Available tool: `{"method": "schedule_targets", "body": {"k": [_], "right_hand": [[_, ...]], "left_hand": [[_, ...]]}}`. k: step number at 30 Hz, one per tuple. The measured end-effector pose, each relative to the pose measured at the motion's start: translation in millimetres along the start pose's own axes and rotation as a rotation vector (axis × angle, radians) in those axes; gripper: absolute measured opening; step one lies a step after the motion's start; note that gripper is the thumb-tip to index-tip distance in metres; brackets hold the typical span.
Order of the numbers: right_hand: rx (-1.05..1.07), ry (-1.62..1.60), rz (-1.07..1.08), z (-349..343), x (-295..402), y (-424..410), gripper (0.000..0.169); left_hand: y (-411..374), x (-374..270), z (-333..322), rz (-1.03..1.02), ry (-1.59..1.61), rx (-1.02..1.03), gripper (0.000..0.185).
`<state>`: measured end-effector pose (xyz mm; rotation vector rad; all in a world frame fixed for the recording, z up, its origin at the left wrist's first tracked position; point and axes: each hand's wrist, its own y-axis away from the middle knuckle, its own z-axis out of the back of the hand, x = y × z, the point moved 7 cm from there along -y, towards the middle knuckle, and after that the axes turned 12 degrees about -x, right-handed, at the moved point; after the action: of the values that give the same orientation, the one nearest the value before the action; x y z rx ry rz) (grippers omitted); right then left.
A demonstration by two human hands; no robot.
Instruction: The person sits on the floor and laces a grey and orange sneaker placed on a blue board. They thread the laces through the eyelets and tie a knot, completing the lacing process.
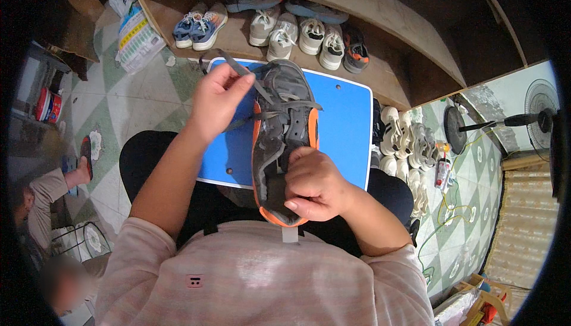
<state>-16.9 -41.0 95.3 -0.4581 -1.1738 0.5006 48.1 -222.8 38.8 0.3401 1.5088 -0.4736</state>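
A dark grey sneaker with orange trim lies before me over a small blue tabletop, its toe pointing away and its heel near my shirt. Pinched between the thumb and fingers of my left hand is a flat dark shoelace, raised to the left of the shoe. Part of the lacing is still threaded near the toe, and a loose strand hangs over the left side. My right hand grips the shoe's right side by the ankle opening, with some fingers hidden inside.
Behind the table, a wooden shelf holds several sneakers, including a blue pair and a grey-orange shoe. Pale shoes stand on the floor at right, near a fan and green cable. Another person's leg is at left.
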Motion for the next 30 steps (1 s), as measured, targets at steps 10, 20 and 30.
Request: {"method": "schedule_targets", "body": {"k": [10,20,30], "right_hand": [[0.016,0.005,0.006,0.3,0.4,-1.6,0.033],[0.023,-0.004,-0.005,-1.5,0.7,-3.0,0.033],[-0.387,-0.163,-0.283,45.5,-17.4,0.2,0.012]], "left_hand": [[-1.8,-7.9,3.5,-0.105,0.042,-0.078,0.012],[0.7,-5.4,-1.5,-0.133,-0.123,-0.006,0.016],[-0.2,-17.0,15.2,0.01,0.165,-0.173,0.017]]}}
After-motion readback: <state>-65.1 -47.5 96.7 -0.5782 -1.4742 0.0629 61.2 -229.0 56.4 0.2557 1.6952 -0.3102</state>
